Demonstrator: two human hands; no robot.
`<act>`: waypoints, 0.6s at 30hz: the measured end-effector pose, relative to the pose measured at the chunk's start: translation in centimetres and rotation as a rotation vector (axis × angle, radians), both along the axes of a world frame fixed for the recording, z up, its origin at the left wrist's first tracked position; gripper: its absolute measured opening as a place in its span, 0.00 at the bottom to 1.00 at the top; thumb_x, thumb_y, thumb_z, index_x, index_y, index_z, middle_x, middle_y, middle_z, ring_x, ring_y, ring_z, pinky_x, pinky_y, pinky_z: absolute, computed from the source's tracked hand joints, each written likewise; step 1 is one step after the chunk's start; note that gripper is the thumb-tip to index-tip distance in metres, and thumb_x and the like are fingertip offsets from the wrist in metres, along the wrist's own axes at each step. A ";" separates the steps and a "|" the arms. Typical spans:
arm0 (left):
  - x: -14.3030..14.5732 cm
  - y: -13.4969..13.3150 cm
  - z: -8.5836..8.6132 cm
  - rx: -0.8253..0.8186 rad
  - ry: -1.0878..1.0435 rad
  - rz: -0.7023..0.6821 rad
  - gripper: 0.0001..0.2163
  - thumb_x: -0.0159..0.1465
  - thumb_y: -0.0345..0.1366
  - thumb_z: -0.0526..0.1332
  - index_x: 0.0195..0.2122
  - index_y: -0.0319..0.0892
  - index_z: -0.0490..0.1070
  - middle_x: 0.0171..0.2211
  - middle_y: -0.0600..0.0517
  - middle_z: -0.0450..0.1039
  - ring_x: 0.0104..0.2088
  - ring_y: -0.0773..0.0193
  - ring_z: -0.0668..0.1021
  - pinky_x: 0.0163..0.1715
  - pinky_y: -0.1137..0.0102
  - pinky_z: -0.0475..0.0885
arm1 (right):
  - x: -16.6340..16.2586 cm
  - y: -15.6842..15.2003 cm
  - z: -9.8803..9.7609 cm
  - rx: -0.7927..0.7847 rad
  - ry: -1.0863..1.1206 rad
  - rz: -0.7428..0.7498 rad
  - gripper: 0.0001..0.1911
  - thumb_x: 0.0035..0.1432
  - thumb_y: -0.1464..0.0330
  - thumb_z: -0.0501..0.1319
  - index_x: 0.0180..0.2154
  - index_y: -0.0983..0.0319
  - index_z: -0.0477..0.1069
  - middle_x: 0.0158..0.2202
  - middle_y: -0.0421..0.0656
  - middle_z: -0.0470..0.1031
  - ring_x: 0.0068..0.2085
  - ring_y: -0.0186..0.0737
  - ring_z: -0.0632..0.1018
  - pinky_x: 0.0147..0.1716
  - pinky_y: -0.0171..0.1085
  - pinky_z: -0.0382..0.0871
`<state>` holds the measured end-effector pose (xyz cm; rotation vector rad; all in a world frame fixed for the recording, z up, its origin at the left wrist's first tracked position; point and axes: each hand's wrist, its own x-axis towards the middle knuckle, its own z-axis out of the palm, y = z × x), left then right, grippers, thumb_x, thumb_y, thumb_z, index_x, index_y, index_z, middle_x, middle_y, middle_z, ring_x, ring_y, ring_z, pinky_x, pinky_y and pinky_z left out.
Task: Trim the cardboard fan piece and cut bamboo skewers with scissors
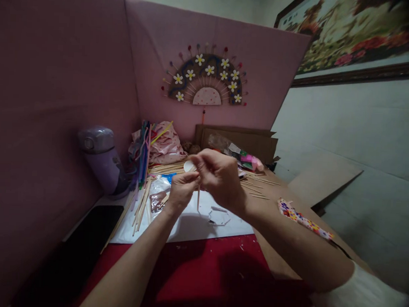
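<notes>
Close together over the white sheet (188, 227), both my hands are raised with fingers closed. My left hand (181, 190) pinches a thin wooden stick (198, 201), which points down below the fingers. At its upper end shows a small white round piece (188, 166). My right hand (219, 174) has thumb and fingers pressed together right beside that piece; what sits between its fingertips is hidden. Small white paper scraps (219, 216) lie on the sheet under the right hand. Several wooden sticks (141, 209) lie to the left of my left hand.
A purple bottle (105, 161) and a black flat object (103, 219) stand at left. Pipe cleaners (146, 151) lean near crumpled pink cloth (166, 145). Cardboard sheets (238, 143) stand behind. A flowered fan (209, 71) hangs on the pink panel. A flower-patterned strip (303, 219) lies right.
</notes>
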<state>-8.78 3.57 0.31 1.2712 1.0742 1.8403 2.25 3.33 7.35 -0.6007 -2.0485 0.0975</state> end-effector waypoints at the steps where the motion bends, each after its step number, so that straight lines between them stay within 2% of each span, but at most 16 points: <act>1: 0.1 0.0 0.0 0.000 0.001 -0.018 0.12 0.48 0.44 0.67 0.21 0.38 0.76 0.17 0.52 0.71 0.20 0.66 0.72 0.22 0.71 0.67 | 1.3 0.8 -0.8 -0.092 0.005 -0.099 0.16 0.62 0.67 0.52 0.24 0.64 0.68 0.22 0.40 0.67 0.24 0.30 0.68 0.23 0.29 0.58; 2: 0.1 0.0 0.0 0.007 0.005 -0.029 0.11 0.47 0.42 0.68 0.21 0.38 0.76 0.18 0.52 0.71 0.20 0.67 0.72 0.23 0.71 0.67 | 2.4 1.5 -1.8 -0.186 -0.048 -0.132 0.16 0.60 0.69 0.53 0.21 0.64 0.67 0.20 0.39 0.66 0.22 0.29 0.66 0.22 0.29 0.56; 4: 0.0 0.0 -0.1 0.042 0.042 -0.008 0.09 0.47 0.40 0.69 0.22 0.38 0.77 0.19 0.52 0.71 0.22 0.68 0.71 0.25 0.72 0.67 | 3.6 2.3 -4.0 -0.381 -0.175 -0.084 0.11 0.54 0.74 0.56 0.21 0.65 0.69 0.18 0.38 0.68 0.21 0.29 0.67 0.21 0.29 0.56; 7: -0.3 0.2 -0.3 0.112 0.120 0.047 0.07 0.47 0.38 0.69 0.21 0.39 0.77 0.21 0.53 0.71 0.25 0.68 0.70 0.27 0.73 0.65 | 3.6 2.6 -6.8 -0.610 -0.149 0.065 0.05 0.54 0.73 0.58 0.31 0.66 0.73 0.21 0.38 0.72 0.21 0.29 0.70 0.22 0.28 0.60; 10: -0.5 0.4 -0.4 0.111 0.115 0.050 0.06 0.48 0.37 0.69 0.23 0.40 0.77 0.23 0.53 0.72 0.27 0.68 0.71 0.29 0.72 0.65 | 2.5 2.7 -8.3 -0.651 -0.045 0.161 0.04 0.53 0.70 0.60 0.29 0.65 0.72 0.22 0.39 0.73 0.23 0.30 0.72 0.23 0.29 0.63; 14: -0.7 0.6 -0.9 0.069 0.099 0.068 0.06 0.48 0.37 0.68 0.25 0.41 0.78 0.22 0.53 0.72 0.26 0.67 0.70 0.29 0.72 0.64 | 1.5 3.3 -9.1 -0.624 0.026 0.254 0.07 0.55 0.74 0.58 0.25 0.65 0.69 0.20 0.38 0.72 0.20 0.29 0.71 0.21 0.27 0.63; 18: -0.6 0.6 -1.6 0.093 0.261 0.104 0.04 0.49 0.35 0.67 0.23 0.41 0.78 0.21 0.53 0.70 0.25 0.67 0.70 0.26 0.73 0.63 | 1.5 3.5 -10.0 -0.608 0.096 0.268 0.10 0.58 0.71 0.55 0.24 0.64 0.68 0.19 0.38 0.71 0.19 0.28 0.71 0.20 0.27 0.63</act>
